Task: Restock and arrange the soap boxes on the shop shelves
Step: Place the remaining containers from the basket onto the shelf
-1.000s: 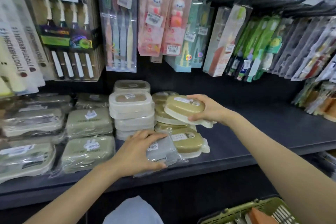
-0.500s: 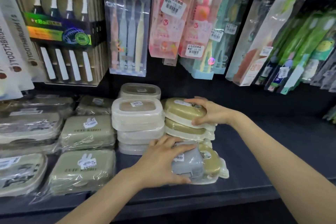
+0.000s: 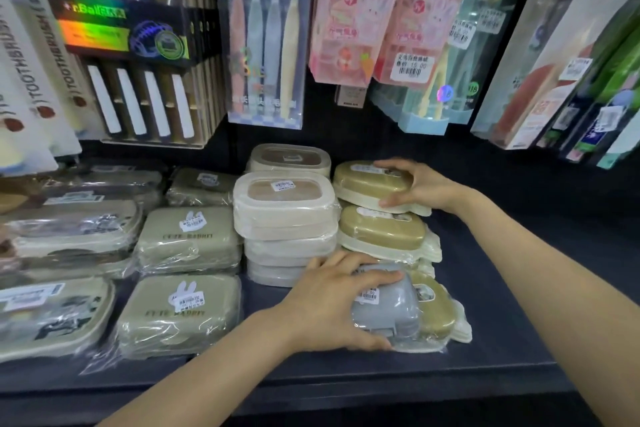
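Gripping the grey soap box (image 3: 384, 305) at the shelf (image 3: 502, 288) front, the left hand (image 3: 332, 298) had fingers curled over its top and thumb under the near edge; box sat against a gold soap box (image 3: 434, 310) in wrap. Since a second ago the grey box barely shifted. Right hand (image 3: 420, 187), fingers clamped round the top gold box (image 3: 370, 184), had gone from holding it in the air to seating it on the gold stack (image 3: 382, 236). Judged: that box is placed, grey one next. Left of these, cream boxes (image 3: 284, 204), then green boxes (image 3: 188, 239) printed "CUTE RABBIT". Behind, hanging packs (image 3: 45, 73) read "TOOTHBRUSH"; pink packs (image 3: 349, 10) carried price stickers showing "15.00".
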